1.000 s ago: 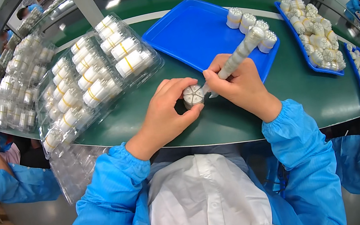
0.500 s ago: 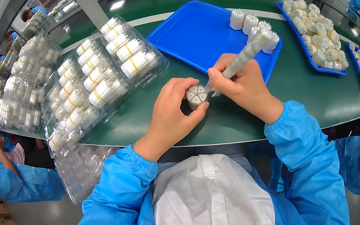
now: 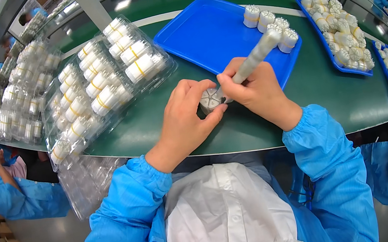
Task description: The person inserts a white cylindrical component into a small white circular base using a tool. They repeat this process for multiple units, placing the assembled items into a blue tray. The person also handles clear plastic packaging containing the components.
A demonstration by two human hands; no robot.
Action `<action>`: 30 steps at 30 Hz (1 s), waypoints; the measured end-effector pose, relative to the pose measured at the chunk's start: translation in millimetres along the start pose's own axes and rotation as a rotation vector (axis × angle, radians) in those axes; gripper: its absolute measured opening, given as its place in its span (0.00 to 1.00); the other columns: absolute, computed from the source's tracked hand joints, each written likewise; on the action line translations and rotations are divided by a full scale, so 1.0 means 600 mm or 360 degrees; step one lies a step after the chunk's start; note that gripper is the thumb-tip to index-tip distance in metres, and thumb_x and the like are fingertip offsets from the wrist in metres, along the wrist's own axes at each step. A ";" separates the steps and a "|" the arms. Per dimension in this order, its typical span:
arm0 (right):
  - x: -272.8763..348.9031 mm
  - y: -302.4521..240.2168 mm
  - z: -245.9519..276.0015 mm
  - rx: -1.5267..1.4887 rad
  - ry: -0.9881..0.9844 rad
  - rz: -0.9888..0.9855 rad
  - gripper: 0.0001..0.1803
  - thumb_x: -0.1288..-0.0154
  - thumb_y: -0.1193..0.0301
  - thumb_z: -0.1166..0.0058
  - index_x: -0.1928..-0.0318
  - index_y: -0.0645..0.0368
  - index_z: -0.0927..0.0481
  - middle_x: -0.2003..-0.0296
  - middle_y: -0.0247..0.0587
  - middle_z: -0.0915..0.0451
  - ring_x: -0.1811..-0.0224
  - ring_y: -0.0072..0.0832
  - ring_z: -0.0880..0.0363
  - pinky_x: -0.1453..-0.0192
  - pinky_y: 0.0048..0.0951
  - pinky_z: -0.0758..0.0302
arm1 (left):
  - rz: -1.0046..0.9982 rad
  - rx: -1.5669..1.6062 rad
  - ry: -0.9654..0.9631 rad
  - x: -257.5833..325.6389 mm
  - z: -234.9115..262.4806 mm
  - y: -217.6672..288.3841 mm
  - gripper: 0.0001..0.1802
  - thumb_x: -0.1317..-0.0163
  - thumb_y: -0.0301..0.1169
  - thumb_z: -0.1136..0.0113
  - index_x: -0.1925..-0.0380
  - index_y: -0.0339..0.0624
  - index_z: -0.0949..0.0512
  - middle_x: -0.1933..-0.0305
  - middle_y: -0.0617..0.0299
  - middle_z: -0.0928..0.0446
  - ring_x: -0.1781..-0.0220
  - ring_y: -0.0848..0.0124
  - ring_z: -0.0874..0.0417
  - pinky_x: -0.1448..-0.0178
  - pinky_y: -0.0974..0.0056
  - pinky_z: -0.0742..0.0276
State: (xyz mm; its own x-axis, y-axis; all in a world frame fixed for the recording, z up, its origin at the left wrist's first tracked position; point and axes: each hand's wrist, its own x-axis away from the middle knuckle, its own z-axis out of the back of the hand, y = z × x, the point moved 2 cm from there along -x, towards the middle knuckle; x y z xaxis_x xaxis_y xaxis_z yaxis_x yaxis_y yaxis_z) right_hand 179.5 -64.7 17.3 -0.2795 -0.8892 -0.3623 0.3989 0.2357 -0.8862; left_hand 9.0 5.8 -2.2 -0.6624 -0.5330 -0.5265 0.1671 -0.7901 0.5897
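Note:
My left hand (image 3: pixel 181 123) curls its thumb and fingers round the sides of a small white cylinder (image 3: pixel 209 100). The cylinder stands on the green table, its round top split into wedge-like segments by lines. In my right hand (image 3: pixel 265 98) is a thick, pale pen-shaped tool (image 3: pixel 259 56), gripped like a pen and slanting up to the right. Its dark tip rests at the right edge of the cylinder's top, close to my left fingertips. Just beyond my hands lies a blue tray (image 3: pixel 203 28) with several similar white cylinders (image 3: pixel 267 20) along its right side.
Clear plastic trays (image 3: pixel 133 82) of banded white bundles stand at the left, with more stacked behind. Another blue tray (image 3: pixel 336 52) full of white cylinders is at the right. Co-workers in blue sit at both sides; one sleeve (image 3: pixel 24 189) shows at left.
The tool's tip has moved onto the cylinder's top, where it was blurred beside it before. My right hand has shifted slightly left, closer to my left hand.

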 end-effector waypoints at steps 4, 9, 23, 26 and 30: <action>-0.009 -0.008 0.013 -0.0068 0.0016 -0.0006 0.10 0.35 0.70 0.37 0.70 0.64 0.19 0.77 0.34 0.21 0.75 0.20 0.24 0.71 0.26 0.29 | 0.0060 0.0207 0.0077 0.003 0.005 0.005 0.29 0.49 0.25 0.27 0.44 0.39 0.23 0.50 0.55 0.20 0.54 0.64 0.18 0.47 0.64 0.22; -0.008 -0.006 0.006 0.0006 -0.0027 0.0012 0.09 0.36 0.70 0.36 0.69 0.63 0.19 0.77 0.35 0.21 0.75 0.21 0.24 0.71 0.26 0.29 | 0.0049 0.0229 0.0005 0.002 0.008 0.012 0.28 0.48 0.24 0.30 0.45 0.39 0.24 0.50 0.54 0.20 0.52 0.60 0.18 0.48 0.60 0.22; -0.007 -0.009 0.014 -0.0062 -0.0029 0.0022 0.08 0.34 0.71 0.37 0.67 0.63 0.20 0.75 0.35 0.20 0.73 0.21 0.22 0.69 0.25 0.27 | -0.0011 0.0195 0.0059 0.006 0.001 0.007 0.31 0.49 0.25 0.27 0.43 0.38 0.25 0.49 0.56 0.20 0.52 0.63 0.19 0.48 0.62 0.23; -0.004 -0.002 0.009 0.0002 -0.0067 0.0075 0.09 0.34 0.70 0.37 0.68 0.63 0.20 0.76 0.35 0.20 0.73 0.21 0.21 0.69 0.26 0.27 | -0.0025 0.0238 0.0049 0.006 0.002 0.009 0.31 0.48 0.26 0.27 0.42 0.39 0.27 0.52 0.55 0.21 0.51 0.59 0.19 0.47 0.59 0.21; -0.004 -0.007 0.004 0.0066 -0.0102 0.0051 0.08 0.35 0.73 0.38 0.71 0.64 0.19 0.75 0.33 0.21 0.72 0.18 0.26 0.69 0.24 0.31 | 0.0020 0.0142 -0.0002 0.001 0.005 0.012 0.33 0.48 0.26 0.28 0.41 0.38 0.28 0.51 0.53 0.21 0.49 0.59 0.19 0.48 0.61 0.21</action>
State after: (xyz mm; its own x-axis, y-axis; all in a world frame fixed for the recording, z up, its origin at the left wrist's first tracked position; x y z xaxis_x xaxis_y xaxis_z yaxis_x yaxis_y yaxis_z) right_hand 180.4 -64.6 22.8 -0.2100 -0.9052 -0.3696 0.4427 0.2490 -0.8614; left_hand 7.4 0.7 3.8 -0.6614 -0.5423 -0.5181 0.1099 -0.7534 0.6484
